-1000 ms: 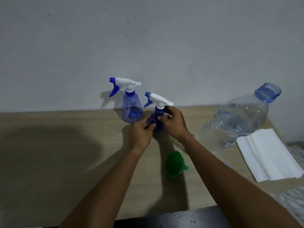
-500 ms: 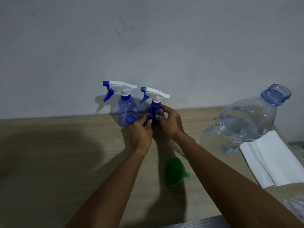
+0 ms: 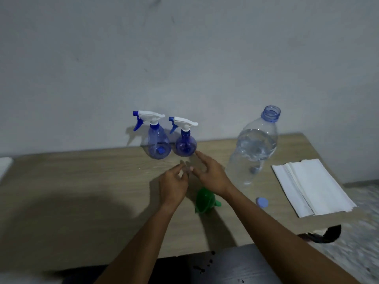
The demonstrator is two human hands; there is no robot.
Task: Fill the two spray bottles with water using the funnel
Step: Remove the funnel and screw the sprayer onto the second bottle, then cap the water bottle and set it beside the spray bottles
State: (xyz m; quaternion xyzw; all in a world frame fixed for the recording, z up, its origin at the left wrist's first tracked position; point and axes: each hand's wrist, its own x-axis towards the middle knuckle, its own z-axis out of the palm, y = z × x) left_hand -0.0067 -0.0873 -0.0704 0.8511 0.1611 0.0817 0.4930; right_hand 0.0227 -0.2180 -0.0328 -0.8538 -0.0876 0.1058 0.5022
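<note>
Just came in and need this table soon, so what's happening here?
A person is preparing to fill two spray bottles. The left spray bottle and right spray bottle stand by the wall, trigger heads on. The left hand and right hand hover before them, apparently holding nothing. The green funnel lies on its side on the table. The large water bottle stands open, its blue cap nearby.

- Dim, grey light here, the table [image 3: 61, 181] murky.
- Broad soft shadow on its near left; the spray bottles [image 3: 159, 144] throw shadows left onto the wall [image 3: 184, 58].
- Left hand [image 3: 173, 187] and right hand [image 3: 212, 177] blur at the fingertips; near right corner smears.
</note>
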